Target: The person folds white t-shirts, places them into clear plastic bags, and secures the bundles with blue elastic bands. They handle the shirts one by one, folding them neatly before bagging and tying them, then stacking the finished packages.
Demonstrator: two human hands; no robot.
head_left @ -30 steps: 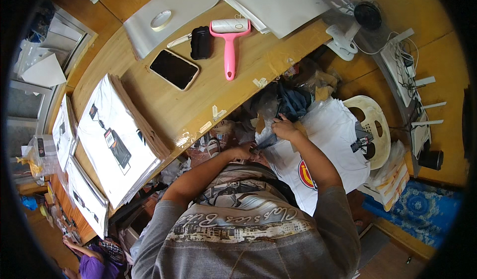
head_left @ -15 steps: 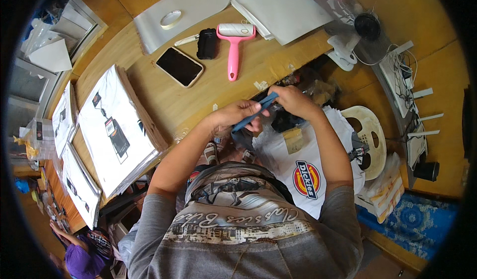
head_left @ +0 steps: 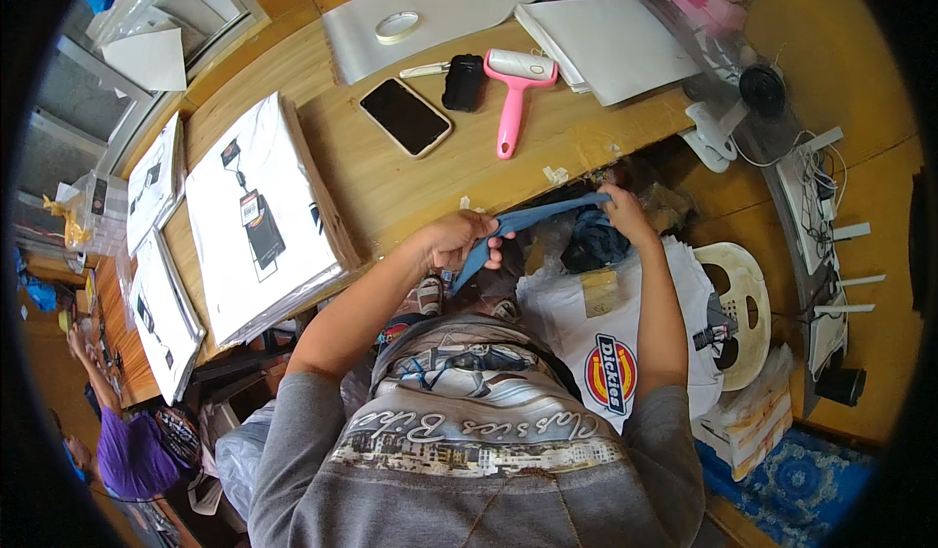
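Observation:
A blue strip of cloth (head_left: 547, 213) is stretched between my hands in front of the table's near edge. My left hand (head_left: 459, 241) is closed on it, and a loose pointed end hangs below those fingers. At the strip's right end, my right hand (head_left: 627, 214) pinches the tip. Beneath the right hand, a crumpled dark blue bundle (head_left: 593, 242) rests near clear plastic. White printed shirts (head_left: 562, 318) with a round red, yellow and blue emblem lie right of my lap, on a cream plastic chair (head_left: 750, 279).
The wooden table (head_left: 327, 172) carries a stack of bagged white shirts (head_left: 239, 235), a phone (head_left: 405, 117), a black case (head_left: 464, 83), a pink lint roller (head_left: 512, 108), a tape roll (head_left: 398, 27) and white sheets (head_left: 616, 50). A person in purple (head_left: 142, 455) is at lower left.
My hands have moved apart, pulling the blue cloth from a bunched band into a longer strip. The whole view has shifted, with the table's things now further right and slightly higher.

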